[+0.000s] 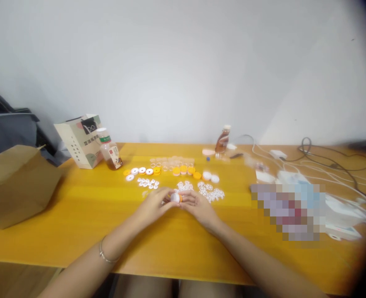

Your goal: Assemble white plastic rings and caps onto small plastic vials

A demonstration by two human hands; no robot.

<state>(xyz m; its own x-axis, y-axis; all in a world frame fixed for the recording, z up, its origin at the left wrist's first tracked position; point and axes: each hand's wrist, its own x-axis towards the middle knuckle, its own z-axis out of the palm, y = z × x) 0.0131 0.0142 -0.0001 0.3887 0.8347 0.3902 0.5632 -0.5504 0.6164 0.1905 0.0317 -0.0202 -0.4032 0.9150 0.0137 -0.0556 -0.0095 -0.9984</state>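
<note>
We pinch 1 round white-and-orange piece (pixel 175 198) (smooth, plastic-looking) between our left hand (pixel 157 203) and right hand (pixel 200 208), over the glossy yellow-brown table (pixel 167 244), near flat, lacy white discs (pixel 215 194)

Hands (pixel 153 206) partly hide a round piece (pixel 174 198); the left edge crops a brown bag (pixel 18 186).

A thin, silvery bracelet (pixel 101 250) rings the otherwise bare left forearm (pixel 122 236).
</note>
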